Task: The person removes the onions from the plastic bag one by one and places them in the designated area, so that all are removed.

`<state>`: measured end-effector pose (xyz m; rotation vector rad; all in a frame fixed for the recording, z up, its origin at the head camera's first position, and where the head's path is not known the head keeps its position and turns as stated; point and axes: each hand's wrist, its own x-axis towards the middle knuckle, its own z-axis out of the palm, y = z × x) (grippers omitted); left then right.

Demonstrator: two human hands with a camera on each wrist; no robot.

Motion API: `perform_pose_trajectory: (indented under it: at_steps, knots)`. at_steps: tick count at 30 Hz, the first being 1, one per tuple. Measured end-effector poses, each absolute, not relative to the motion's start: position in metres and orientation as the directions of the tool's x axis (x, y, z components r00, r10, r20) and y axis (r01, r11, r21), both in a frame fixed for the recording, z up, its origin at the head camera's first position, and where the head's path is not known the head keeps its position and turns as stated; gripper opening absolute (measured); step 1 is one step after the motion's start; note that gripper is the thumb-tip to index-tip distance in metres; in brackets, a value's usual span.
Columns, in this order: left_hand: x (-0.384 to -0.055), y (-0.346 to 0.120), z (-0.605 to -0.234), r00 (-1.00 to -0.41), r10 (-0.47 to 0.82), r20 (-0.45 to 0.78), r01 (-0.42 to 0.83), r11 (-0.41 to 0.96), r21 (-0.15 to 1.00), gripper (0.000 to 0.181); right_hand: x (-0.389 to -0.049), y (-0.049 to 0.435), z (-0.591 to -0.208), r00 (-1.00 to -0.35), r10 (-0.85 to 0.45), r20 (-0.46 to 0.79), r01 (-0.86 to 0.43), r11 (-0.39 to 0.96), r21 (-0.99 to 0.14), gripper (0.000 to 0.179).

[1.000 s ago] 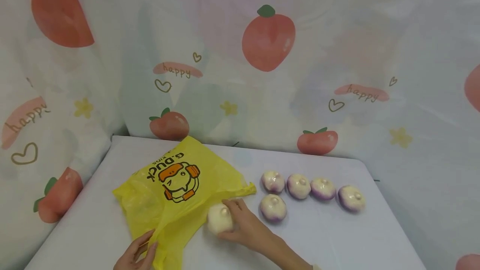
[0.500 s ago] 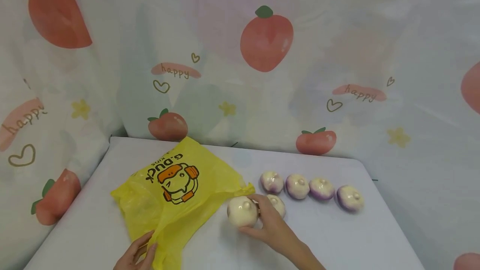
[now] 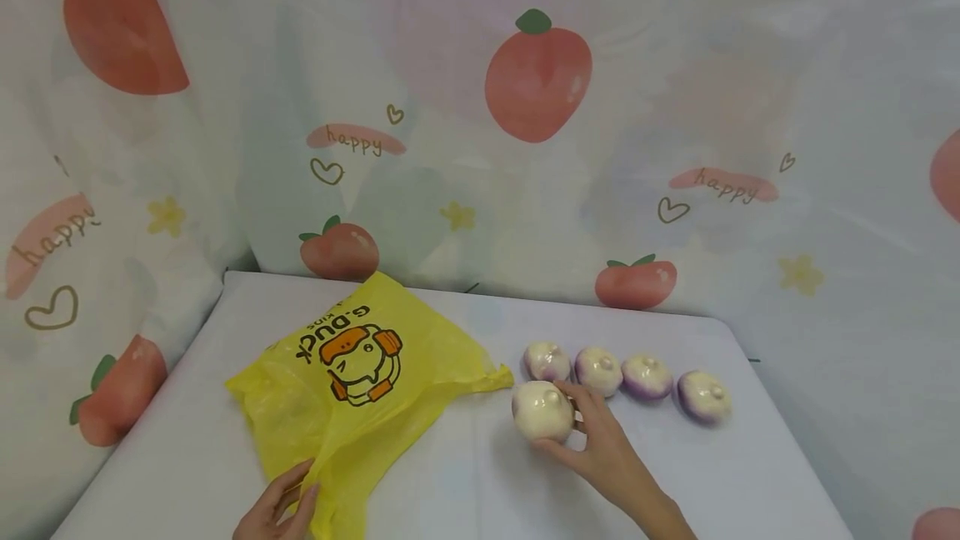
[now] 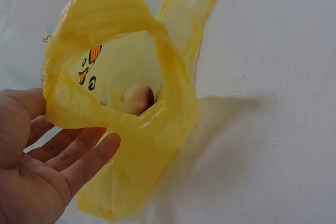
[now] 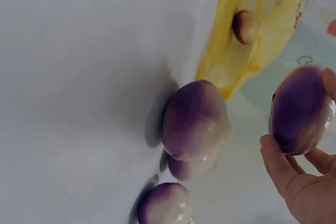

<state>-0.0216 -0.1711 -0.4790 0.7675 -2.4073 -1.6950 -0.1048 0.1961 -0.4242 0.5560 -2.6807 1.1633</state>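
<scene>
My right hand (image 3: 600, 444) grips a shiny white-and-purple turnip (image 3: 543, 412) between thumb and fingers, above the table. Its purple side (image 5: 300, 109) faces the right wrist camera. Four-finger detail is partly hidden behind it. My left hand (image 3: 276, 500) holds the rim of a yellow plastic bag (image 3: 435, 357) with a printed duck, the mouth standing open in the left wrist view. Inside the bag lies another turnip (image 4: 139, 98). A standing turnip (image 5: 194, 121) on the table shows in the right wrist view, close to the held one.
Behind my right hand, several turnips (image 3: 647, 377) sit in a row on the white-covered table (image 3: 675, 482). A bag handle (image 3: 495, 377) points toward the row's left end. Patterned cloth (image 3: 450, 107) hangs along the back and left.
My right hand has carried the turnip rightward, away from the bag mouth, until it covers the front turnip in the head view. The left hand and bag stay almost in place.
</scene>
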Motion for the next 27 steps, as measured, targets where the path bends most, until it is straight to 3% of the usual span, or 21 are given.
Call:
perform_pose_trajectory:
  at_steps: [7, 21, 27]
  knots:
    - [-0.023, -0.167, -0.476, -0.869, -0.464, -0.171, -0.319, 0.263, 0.910, 0.033, -0.103, 0.225, -0.418, -0.913, -0.228, 0.337, -0.395, 0.692, -0.603, 0.069]
    - [-0.023, -0.165, -0.472, -0.872, -0.463, -0.160, -0.306, 0.259, 0.916, 0.032, -0.089, 0.268, -0.423, -0.970, -0.055, 0.235, -0.184, 0.798, -0.574, 0.069]
    - [-0.023, -0.164, -0.471, -0.874, -0.461, -0.156, -0.306, 0.270, 0.913, 0.031, -0.086, 0.276, -0.428, -0.983, -0.048, 0.180, -0.142, 0.817, -0.559, 0.071]
